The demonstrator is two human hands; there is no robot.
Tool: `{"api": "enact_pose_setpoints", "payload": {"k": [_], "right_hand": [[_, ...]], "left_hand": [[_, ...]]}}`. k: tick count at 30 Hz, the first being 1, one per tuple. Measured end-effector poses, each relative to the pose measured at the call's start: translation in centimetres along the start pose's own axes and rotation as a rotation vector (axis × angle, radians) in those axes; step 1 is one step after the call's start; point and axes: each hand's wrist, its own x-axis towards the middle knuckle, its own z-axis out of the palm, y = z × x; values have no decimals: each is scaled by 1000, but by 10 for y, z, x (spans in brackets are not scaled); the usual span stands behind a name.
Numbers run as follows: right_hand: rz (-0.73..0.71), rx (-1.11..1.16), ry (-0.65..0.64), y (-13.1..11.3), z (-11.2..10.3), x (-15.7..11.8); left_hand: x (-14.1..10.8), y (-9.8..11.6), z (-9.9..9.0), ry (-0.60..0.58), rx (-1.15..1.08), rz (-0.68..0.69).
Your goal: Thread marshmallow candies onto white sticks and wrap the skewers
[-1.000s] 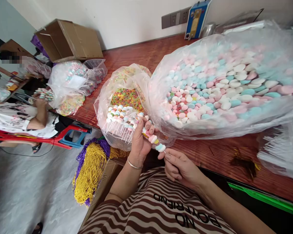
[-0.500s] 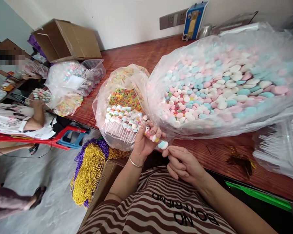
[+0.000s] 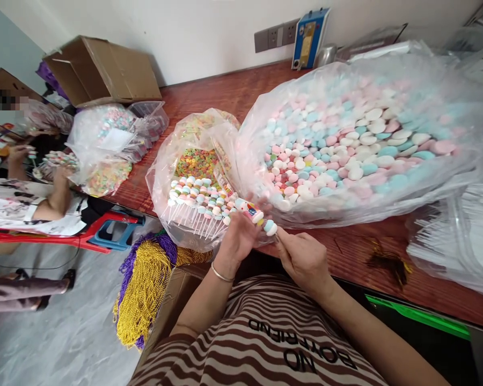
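A lollipop-like skewer of small rounded pieces [image 3: 251, 212] in pink, white, yellow and blue is held slantwise over the table edge. My right hand [image 3: 305, 262] pinches its stick end, just below the blue and white pieces. Behind the skewer, my left hand [image 3: 241, 231] has its palm turned up and its fingers stretched out, blurred and partly hidden by the pieces. Just beyond it, several finished skewers [image 3: 201, 201] on white sticks lie in a row on a clear bag [image 3: 159, 190] of small coloured rings.
A big plastic bag [image 3: 346, 155] of pink, white and blue discs fills the table's right side. White sticks [image 3: 454, 241] lie in plastic farther right, near dark gold-tipped ties [image 3: 389, 262]. Bead strings [image 3: 145, 289] hang at the left. A co-worker's arm [image 3: 54, 198] is at far left.
My left fingers have uncurled from the skewer and stretched out behind it. My right hand has closed more tightly on the stick end. The whole view has shifted slightly.
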Motion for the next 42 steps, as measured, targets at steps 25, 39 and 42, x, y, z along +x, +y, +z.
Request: {"api": "enact_pose_setpoints", "payload": {"k": [25, 39, 42], "right_hand": [[135, 167, -53, -9, -1, -5], [513, 660, -191, -20, 5, 6], [445, 436, -131, -17, 7, 5]], "left_hand": [[11, 13, 22, 154, -89, 123], [7, -10, 20, -24, 27, 117], [7, -19, 21, 41, 47, 85]]}}
